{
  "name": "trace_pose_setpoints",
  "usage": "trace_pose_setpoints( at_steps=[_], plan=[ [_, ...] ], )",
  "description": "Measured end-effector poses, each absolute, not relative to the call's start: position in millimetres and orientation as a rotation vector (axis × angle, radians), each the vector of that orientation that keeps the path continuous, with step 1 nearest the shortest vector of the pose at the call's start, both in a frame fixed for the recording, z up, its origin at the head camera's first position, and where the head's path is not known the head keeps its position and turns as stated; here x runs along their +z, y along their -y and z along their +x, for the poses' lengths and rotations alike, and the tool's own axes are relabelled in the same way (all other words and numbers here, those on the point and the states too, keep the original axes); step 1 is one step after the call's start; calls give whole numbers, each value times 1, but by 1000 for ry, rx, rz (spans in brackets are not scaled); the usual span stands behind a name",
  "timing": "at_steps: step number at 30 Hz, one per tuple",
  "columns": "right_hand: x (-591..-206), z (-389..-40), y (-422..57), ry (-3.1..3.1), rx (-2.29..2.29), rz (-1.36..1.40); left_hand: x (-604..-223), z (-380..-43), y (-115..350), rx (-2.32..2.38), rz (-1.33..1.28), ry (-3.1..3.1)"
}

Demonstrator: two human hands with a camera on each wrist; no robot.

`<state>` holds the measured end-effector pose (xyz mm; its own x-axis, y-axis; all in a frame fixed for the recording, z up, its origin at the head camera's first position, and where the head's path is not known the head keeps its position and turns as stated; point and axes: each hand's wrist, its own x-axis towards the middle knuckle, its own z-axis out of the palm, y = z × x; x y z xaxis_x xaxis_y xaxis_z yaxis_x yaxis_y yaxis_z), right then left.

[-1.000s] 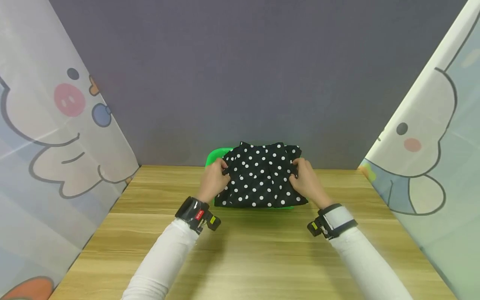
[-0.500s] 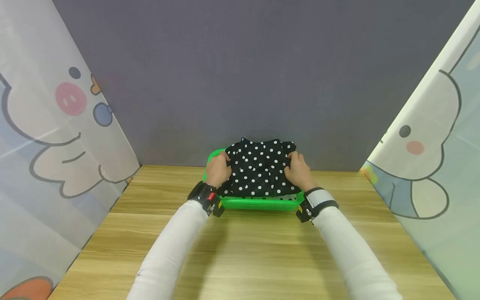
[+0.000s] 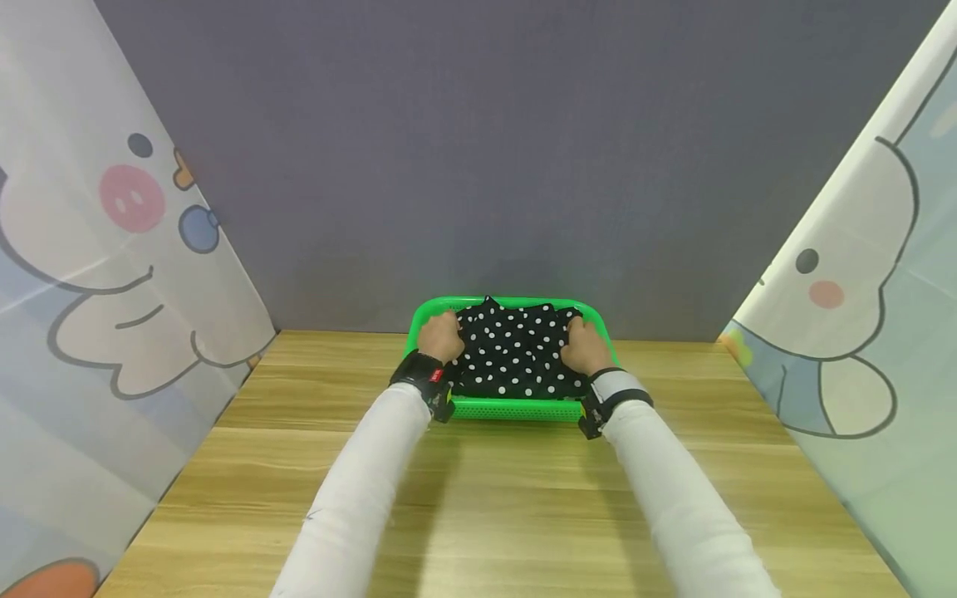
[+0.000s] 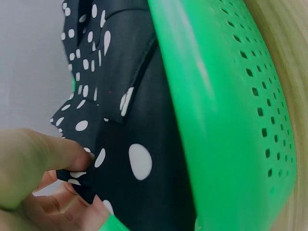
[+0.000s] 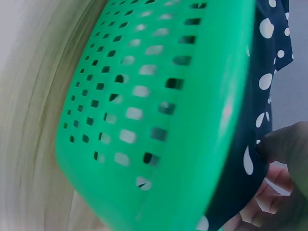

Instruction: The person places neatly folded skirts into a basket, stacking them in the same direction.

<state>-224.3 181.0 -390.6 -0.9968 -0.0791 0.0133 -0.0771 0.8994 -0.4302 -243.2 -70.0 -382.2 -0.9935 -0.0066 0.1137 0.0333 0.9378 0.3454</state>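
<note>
A folded black garment with white polka dots (image 3: 516, 353) lies within the rim of a green plastic basket (image 3: 516, 409) in the head view. At its left side my left hand (image 3: 441, 337) pinches the cloth between thumb and fingers, as the left wrist view shows on the dotted fabric (image 4: 140, 161). My right hand (image 3: 586, 347) grips the opposite side. In the right wrist view that thumb presses the garment (image 5: 248, 161) just beyond the basket wall (image 5: 192, 120). The garment hides most of the basket's inside.
The basket stands on a wood-grain table (image 3: 508, 507) near its back edge, close to a grey wall panel (image 3: 493, 166). Cartoon-printed sheets (image 3: 134, 349) hang on both sides. Through the basket's holes, pale patches show in the right wrist view.
Both hands have moved inward and lowered the garment from above the basket to inside its rim. The basket's front and back rims, earlier covered by cloth, now show.
</note>
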Motion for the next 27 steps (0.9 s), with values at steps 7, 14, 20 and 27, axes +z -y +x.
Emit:
trace_pose_setpoints(
  at_steps=[7, 14, 20, 27],
  plan=[
    [-394, -225, -178, -2971, -615, -101, -384, -246, 66, -480, 101, 3057],
    [-393, -222, -175, -2950, -612, -80, -382, -243, 70, -454, 119, 3083],
    [-395, -221, -177, -2921, -576, -99, -380, -238, 73, -361, 103, 3107],
    [-395, -219, -176, -2802, -494, -116, -378, -231, 75, -208, 46, 3230]
  ],
)
